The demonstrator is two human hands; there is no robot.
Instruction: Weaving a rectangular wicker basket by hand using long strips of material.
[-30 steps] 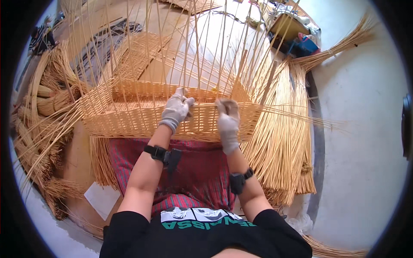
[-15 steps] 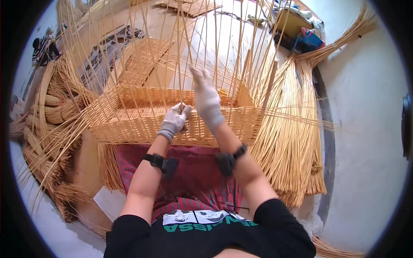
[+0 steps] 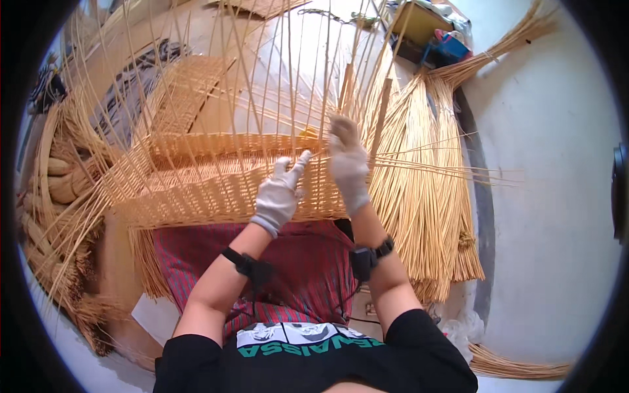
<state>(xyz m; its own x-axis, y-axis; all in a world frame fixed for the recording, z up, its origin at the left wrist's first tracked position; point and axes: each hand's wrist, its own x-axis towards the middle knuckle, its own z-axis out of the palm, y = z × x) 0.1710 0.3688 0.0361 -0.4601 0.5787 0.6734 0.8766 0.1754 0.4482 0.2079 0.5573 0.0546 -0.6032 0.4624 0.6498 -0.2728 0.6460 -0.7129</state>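
A long, low wicker basket [image 3: 216, 196] lies across my lap over a red striped cloth [image 3: 190, 262], with tall upright stakes [image 3: 262, 85] rising from it. My left hand [image 3: 278, 193], in a light grey knit glove, is at the basket's near rim right of centre; its fingers are apart, pointing up. My right hand [image 3: 347, 164], gloved alike, is raised beside the basket's right end, near the loose horizontal strands [image 3: 432, 167]; its fingers are blurred, so I cannot see whether they grip anything.
Long reed bundles [image 3: 419, 216] lie at the right beside a pale wall [image 3: 544, 196]; more [image 3: 59, 196] are piled at the left. A woven panel [image 3: 183, 92] lies beyond the basket. A cluttered crate [image 3: 426, 26] stands at the back right. A person in stripes [image 3: 47, 92] is at the far left.
My left hand has moved right along the rim and its fingers have spread. My right hand rose to the stakes, then shifted right. The basket appears shifted slightly left in view.
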